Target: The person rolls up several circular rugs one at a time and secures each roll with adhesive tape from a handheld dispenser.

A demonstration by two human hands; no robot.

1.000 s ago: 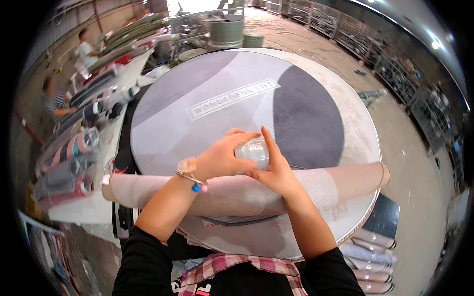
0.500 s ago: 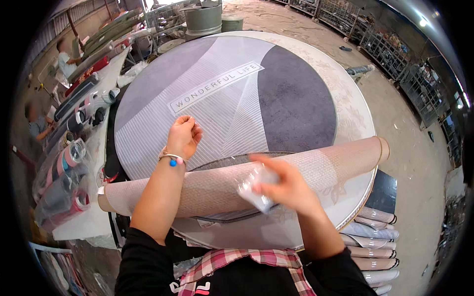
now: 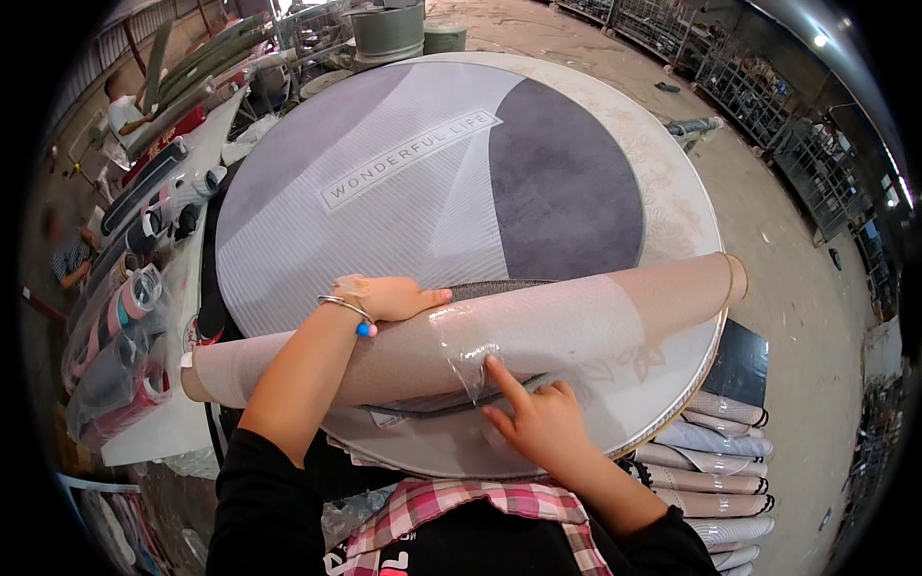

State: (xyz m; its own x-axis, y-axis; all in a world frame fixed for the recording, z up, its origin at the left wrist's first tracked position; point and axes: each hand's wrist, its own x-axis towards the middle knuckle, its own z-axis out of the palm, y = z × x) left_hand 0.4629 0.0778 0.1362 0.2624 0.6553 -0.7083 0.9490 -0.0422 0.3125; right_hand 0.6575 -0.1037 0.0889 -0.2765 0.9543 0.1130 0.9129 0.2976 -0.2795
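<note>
We see the left hand (image 3: 389, 296) lying flat, palm down, on top of the rolled rug (image 3: 461, 336), fingers stretched toward the right and gripping nothing. The right hand (image 3: 538, 422) is open as well, its forefinger pressing a strip of clear tape (image 3: 466, 350) onto the roll's near side. The roll lies across the near edge of the round table (image 3: 687, 221), over the grey round rug (image 3: 432, 182) spread there. How far the tape runs is hard to make out, and the roll's left end is partly hidden behind the left forearm.
</note>
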